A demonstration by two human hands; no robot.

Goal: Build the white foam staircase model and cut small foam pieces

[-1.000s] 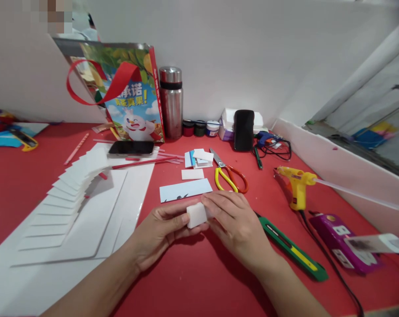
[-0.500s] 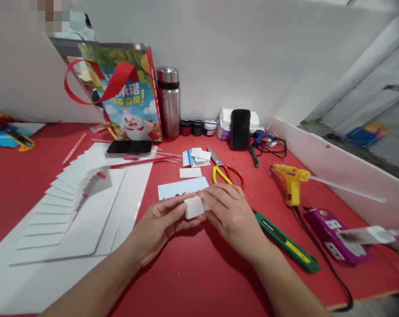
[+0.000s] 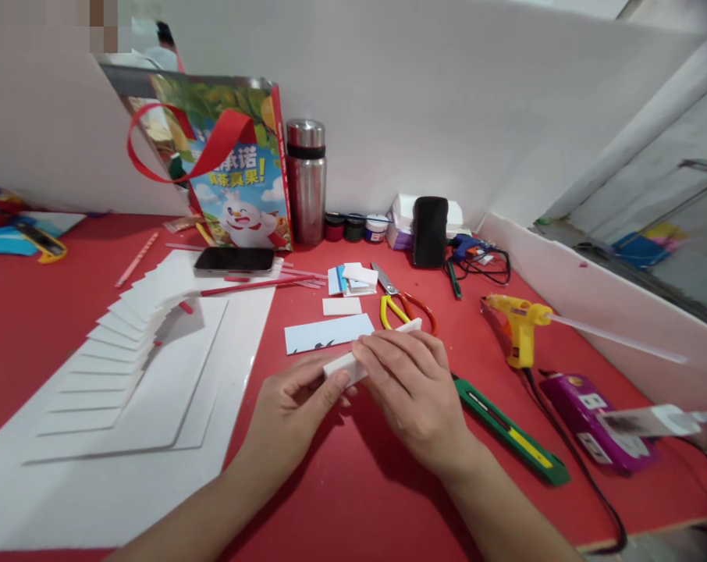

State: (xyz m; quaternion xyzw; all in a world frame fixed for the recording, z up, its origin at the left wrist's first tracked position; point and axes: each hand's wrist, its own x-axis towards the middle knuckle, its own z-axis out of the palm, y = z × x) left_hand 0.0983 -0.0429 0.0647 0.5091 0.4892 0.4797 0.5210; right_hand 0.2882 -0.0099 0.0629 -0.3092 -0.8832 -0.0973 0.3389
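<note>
Between my two hands is a narrow white foam board piece, tilted up toward the right. My left hand pinches its near left end between thumb and fingers. The fingers of my right hand wrap over its middle, and the far end pokes out above them. Just behind my hands lies a light blue card with a dark print. Past it are a small white strip and a pile of white and blue pieces. Scissors with yellow and orange handles rest behind my right hand.
A green box cutter, yellow glue gun and purple power strip lie right. Left is a stepped white board model on a white sheet. A phone, bag and steel flask stand behind.
The white piece has turned in my hands, so its long narrow side and far end now show. My right hand has shifted slightly right over it. The view has moved a little.
</note>
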